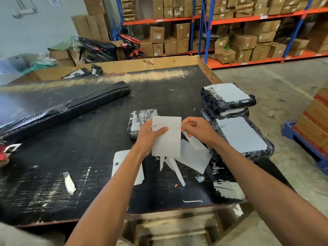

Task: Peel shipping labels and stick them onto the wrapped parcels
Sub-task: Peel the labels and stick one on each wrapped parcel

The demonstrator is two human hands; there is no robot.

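My left hand (149, 137) holds a white shipping label (168, 141) upright above the black table (88, 139), thumb across its face. My right hand (197, 129) pinches the label's upper right edge. Behind the label lies a small black wrapped parcel (136, 121) with a crinkled label on it. To the right, a stack of black wrapped parcels (229, 98) carries white labels, and a larger labelled parcel (243, 137) lies in front of it. A pile of loose labels (122, 164) sits under my left forearm. Peeled white backing sheets (193, 157) lie below my hands.
A long black wrapped roll (71, 107) lies across the table's left side. A white paper scrap (69, 182) lies near the front left. Shelves of cardboard boxes (239, 32) and a parked motorbike (110, 47) stand behind. A blue pallet (301, 139) with boxes is at the right.
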